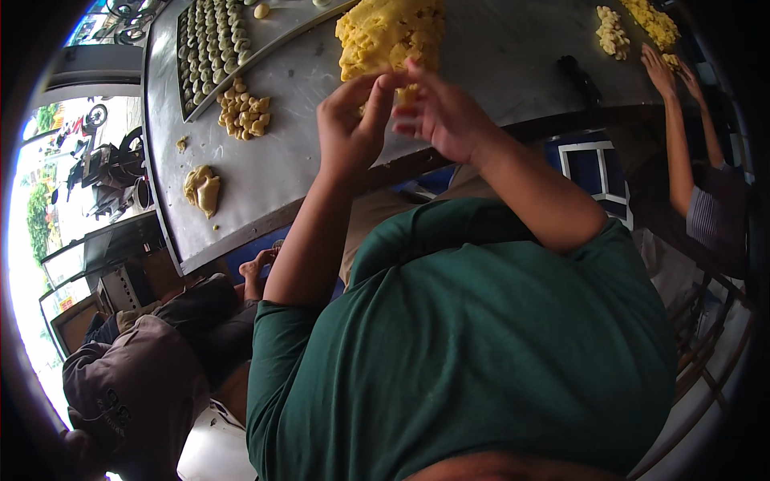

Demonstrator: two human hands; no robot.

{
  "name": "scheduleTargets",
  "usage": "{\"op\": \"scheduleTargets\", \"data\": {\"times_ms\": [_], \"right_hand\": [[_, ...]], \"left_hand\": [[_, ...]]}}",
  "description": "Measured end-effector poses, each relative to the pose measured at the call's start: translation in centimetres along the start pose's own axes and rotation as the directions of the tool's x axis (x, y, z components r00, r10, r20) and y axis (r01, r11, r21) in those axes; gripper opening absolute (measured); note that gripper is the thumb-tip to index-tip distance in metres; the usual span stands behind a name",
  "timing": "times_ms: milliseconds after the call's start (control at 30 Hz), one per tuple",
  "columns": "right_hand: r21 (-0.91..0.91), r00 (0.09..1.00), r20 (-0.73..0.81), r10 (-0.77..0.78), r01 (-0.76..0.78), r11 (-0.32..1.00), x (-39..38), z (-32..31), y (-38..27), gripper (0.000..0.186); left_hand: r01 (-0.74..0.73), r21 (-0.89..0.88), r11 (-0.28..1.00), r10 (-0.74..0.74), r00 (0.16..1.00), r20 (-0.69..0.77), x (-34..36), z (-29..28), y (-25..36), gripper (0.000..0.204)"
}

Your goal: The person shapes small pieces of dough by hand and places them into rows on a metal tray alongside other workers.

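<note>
Both hands are raised together over the metal table, in front of a large mound of yellow dough (393, 36). My left hand (349, 124) is closed, its thumb and fingers curled toward each other; a bit of yellow shows in the gap, but whether it is held cannot be made out. Close against its fingertips is my right hand (445, 116), fingers apart and slightly blurred, with nothing visible in them. To the left sits a pile of small pale dough balls (244, 111). A smooth lump of pale dough (202, 191) lies nearer the table's left corner.
A dark tray (186, 96) with rows of round greenish pieces stands at the far left of the metal table (297, 76). A black object (577, 78) lies toward the right edge. Further right, another person's hands (662, 72) work beside yellow dough. Someone sits lower left.
</note>
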State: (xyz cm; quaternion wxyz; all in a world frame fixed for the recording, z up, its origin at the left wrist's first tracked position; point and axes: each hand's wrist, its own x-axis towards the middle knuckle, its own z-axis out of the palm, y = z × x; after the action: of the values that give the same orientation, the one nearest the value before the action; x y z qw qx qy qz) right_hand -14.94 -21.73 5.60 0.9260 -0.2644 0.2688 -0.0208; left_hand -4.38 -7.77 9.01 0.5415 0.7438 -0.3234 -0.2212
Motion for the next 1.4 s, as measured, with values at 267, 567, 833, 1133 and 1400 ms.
{"op": "scheduleTargets", "data": {"times_ms": [267,567,833,1133,1400], "right_hand": [[-0.061,0.952,0.249,-0.178,0.199,0.978,-1.1,3.5,1.9,0.037],[-0.224,0.89,0.165,-0.425,0.453,0.863,0.2,2.8,4.2,0.035],[-0.67,0.468,0.59,-0.658,0.738,-0.076,1.9,-0.2,3.6,0.042],[-0.934,0.41,0.342,-0.846,0.245,-0.259,5.7,-11.2,-4.5,0.032],[-0.891,0.45,0.454,-0.769,0.25,-0.38,5.7,-10.4,-4.4,0.032]], "left_hand": [[-0.327,-0.191,0.925,0.309,0.944,-0.119,-0.2,0.2,-1.6,0.069],[-0.292,-0.297,0.909,0.263,0.956,-0.134,-1.0,0.5,-1.4,0.069],[0.096,-0.452,0.887,-0.173,0.976,-0.132,-0.7,0.2,-1.7,0.085],[-0.195,0.88,0.434,0.169,0.977,0.133,-3.9,-7.6,-11.5,0.057],[-0.163,0.89,0.425,0.553,0.825,-0.113,-1.5,-7.0,-10.0,0.027]]}}
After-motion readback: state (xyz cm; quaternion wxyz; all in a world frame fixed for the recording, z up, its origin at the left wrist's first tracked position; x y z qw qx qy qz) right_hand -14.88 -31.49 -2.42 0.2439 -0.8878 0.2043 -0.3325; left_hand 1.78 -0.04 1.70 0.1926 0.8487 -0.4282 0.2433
